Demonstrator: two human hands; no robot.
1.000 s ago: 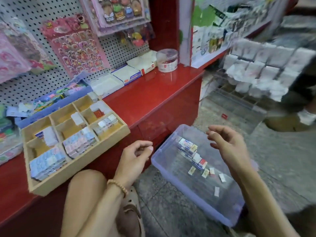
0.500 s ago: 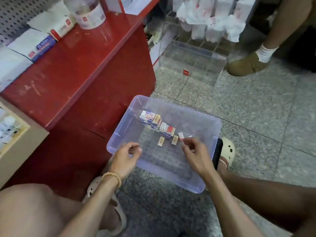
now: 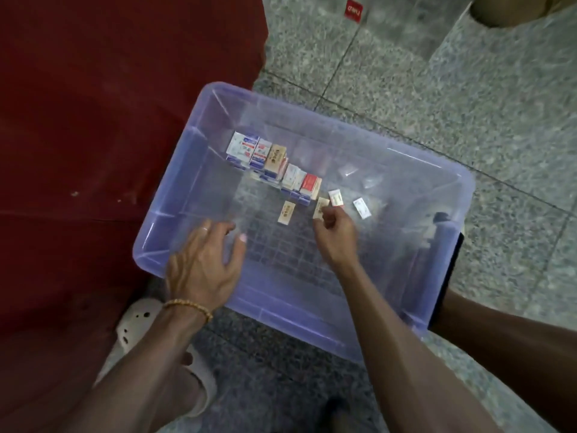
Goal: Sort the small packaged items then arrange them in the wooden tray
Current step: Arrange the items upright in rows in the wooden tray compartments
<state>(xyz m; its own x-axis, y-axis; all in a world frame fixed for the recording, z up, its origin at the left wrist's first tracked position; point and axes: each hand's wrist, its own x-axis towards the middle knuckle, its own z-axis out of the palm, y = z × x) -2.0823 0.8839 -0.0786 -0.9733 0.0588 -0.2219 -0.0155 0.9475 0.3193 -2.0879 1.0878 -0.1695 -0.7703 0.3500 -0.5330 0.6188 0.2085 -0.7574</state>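
Right hand (image 3: 335, 232): curled inside the bin, a small tan packet (image 3: 321, 207) pinched at the fingertips.
Left hand (image 3: 204, 265): held released, fingers spread over the bin's near-left rim; nothing is grasped.
Packaged items (image 3: 274, 165): a stacked row is seen on the bin floor, with three loose packets (image 3: 286, 212) lying near the right hand.
Bin (image 3: 449, 245): clear purple plastic, set on the speckled floor (image 3: 468, 98) beside a red counter (image 3: 109, 120).
Wooden tray: out of view.
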